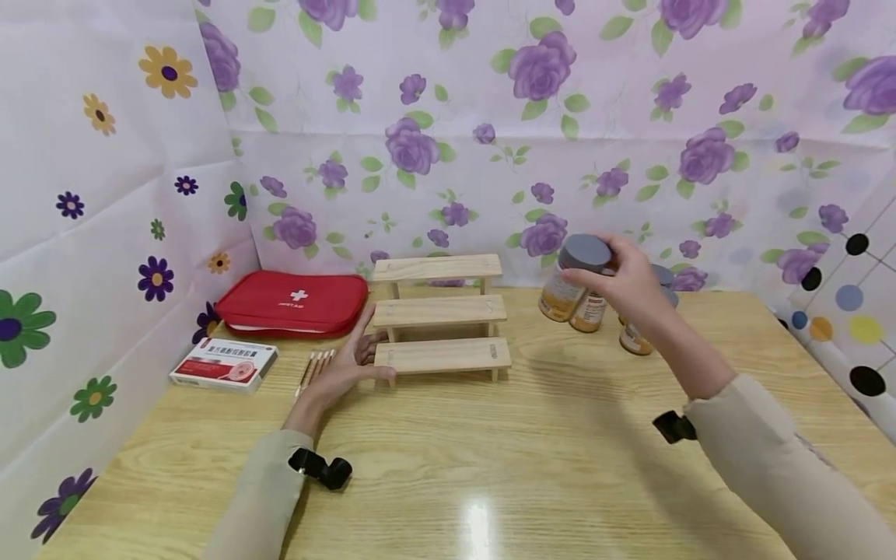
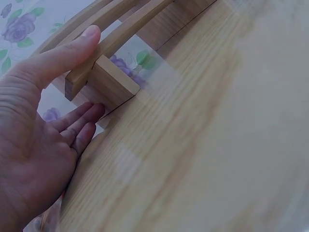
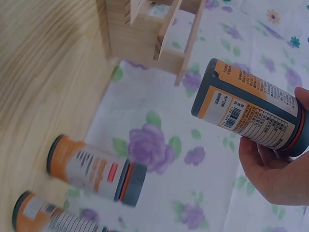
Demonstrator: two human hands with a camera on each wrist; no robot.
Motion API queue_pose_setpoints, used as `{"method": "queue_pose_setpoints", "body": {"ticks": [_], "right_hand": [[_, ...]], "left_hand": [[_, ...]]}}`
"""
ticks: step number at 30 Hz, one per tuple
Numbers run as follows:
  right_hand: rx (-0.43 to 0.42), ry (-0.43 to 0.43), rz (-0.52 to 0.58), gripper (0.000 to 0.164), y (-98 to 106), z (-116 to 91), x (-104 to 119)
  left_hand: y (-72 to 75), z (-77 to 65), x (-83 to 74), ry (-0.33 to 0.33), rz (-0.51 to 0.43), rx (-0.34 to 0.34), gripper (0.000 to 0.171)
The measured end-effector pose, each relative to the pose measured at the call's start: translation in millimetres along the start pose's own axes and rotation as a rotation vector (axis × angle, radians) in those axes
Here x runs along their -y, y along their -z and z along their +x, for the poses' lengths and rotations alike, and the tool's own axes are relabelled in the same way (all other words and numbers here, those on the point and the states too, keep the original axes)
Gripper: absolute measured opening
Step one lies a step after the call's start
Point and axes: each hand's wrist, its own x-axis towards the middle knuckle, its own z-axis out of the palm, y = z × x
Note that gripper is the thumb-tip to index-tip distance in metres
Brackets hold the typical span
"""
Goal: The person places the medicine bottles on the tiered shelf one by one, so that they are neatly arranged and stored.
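In the head view my right hand [image 1: 623, 276] grips a supplement bottle [image 1: 562, 294] by its grey lid. The right wrist view shows that bottle [image 3: 248, 106] above the table, its orange-and-white label with a barcode visible. Similar bottles [image 1: 589, 313] stand close by, partly hidden behind my hand and forearm. My left hand [image 1: 343, 369] is at the left end of a three-tier wooden stand [image 1: 441, 355]. Its thumb rests on the lowest board, and the other fingers touch the end support [image 2: 113, 84] below, in the left wrist view.
A red first aid pouch [image 1: 294, 303] lies at the back left. In front of it is a white-and-red medicine box [image 1: 224, 364], with several cotton swabs [image 1: 315, 369] beside my left wrist. Flowered cloth [image 1: 448, 155] hangs behind the wooden table [image 1: 448, 459].
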Motion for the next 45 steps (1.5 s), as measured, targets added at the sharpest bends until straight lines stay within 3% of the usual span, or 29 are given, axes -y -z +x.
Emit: {"method": "queue_pose_setpoints", "body": {"ticks": [11, 19, 28, 34, 45], "right_hand": [[0.045, 0.063, 0.183, 0.069, -47, 49, 33], [0.047, 0.085, 0.294, 0.065, -81, 73, 58], [0.062, 0.122, 0.191, 0.064, -123, 105, 81], [0.052, 0.086, 0.193, 0.067, -144, 121, 86], [0.092, 0.068, 0.203, 0.068, -178, 128, 89]], "left_hand": [[2.8, 0.2, 2.1, -0.003, -0.005, -0.005, 0.115], [1.8, -4.7, 3.7, 0.009, 0.004, -0.012, 0.115], [-0.2, -2.4, 4.0, -0.008, 0.014, -0.017, 0.114], [-1.7, 2.9, 2.5, -0.02, -0.002, -0.016, 0.114], [-2.2, 0.3, 4.0, -0.008, -0.009, -0.015, 0.112]]}}
